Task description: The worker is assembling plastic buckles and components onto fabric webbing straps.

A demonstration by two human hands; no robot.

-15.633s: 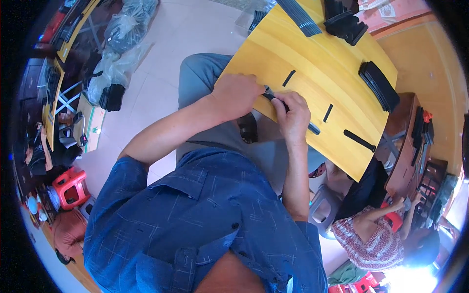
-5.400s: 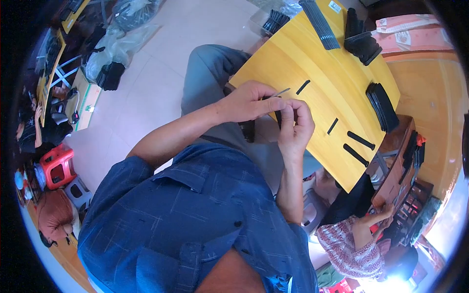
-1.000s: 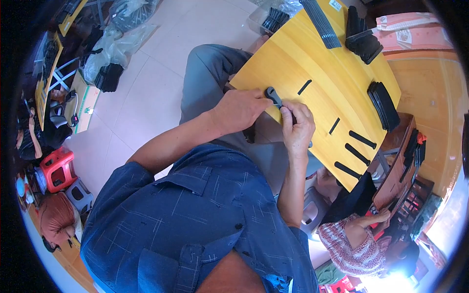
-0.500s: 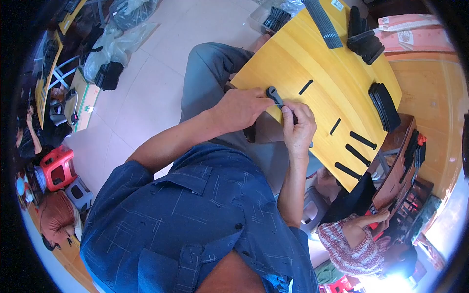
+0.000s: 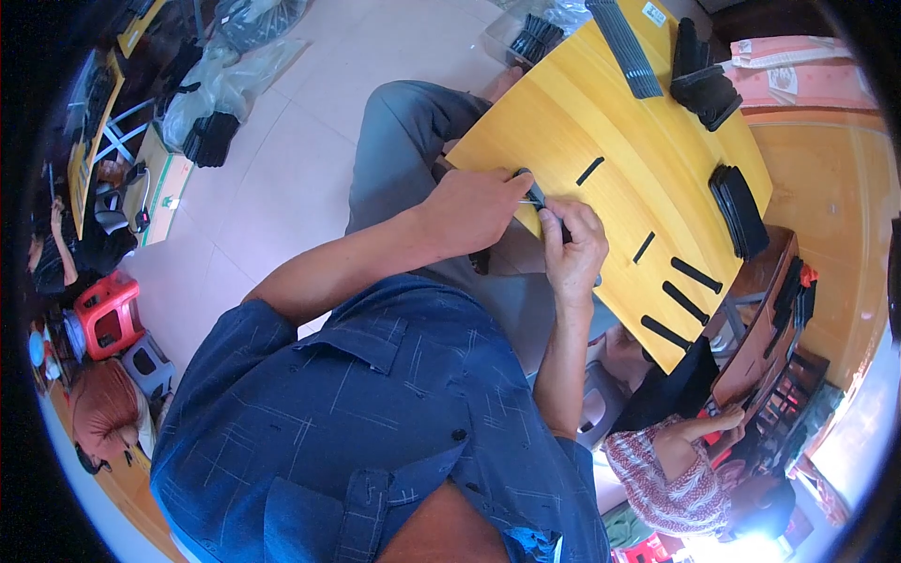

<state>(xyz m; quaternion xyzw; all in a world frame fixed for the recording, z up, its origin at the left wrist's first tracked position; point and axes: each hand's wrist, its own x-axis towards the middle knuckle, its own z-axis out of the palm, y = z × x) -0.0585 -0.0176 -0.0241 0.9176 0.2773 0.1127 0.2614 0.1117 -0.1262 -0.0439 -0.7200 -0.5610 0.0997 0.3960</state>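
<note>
Over the near edge of the yellow wooden table (image 5: 526,131), my two hands work on a slim dark grey piece (image 5: 537,193). My right hand (image 5: 575,246) pinches its lower end between thumb and fingers. At its upper end, my left hand (image 5: 479,208) has its fingers closed, partly covering it. A thin pale, metal-looking rod (image 5: 529,202) shows between the hands; how it is held is hidden. Two short black strips (image 5: 589,171) lie on the tabletop beyond my hands. To the right rest three longer black strips (image 5: 685,302) with knobbed ends.
A stack of black flat pieces (image 5: 739,212) sits at the table's right edge. Farther back are a row of dark strips (image 5: 624,49) and a black bundle (image 5: 702,80). A co-worker (image 5: 676,474) sits at lower right. Red stool (image 5: 110,314) and plastic bags (image 5: 225,84) are left.
My left hand has shifted slightly up and right, its fingers now over the rounded upper end of the dark piece. More of the thin rod shows. My right hand stays nearly in place.
</note>
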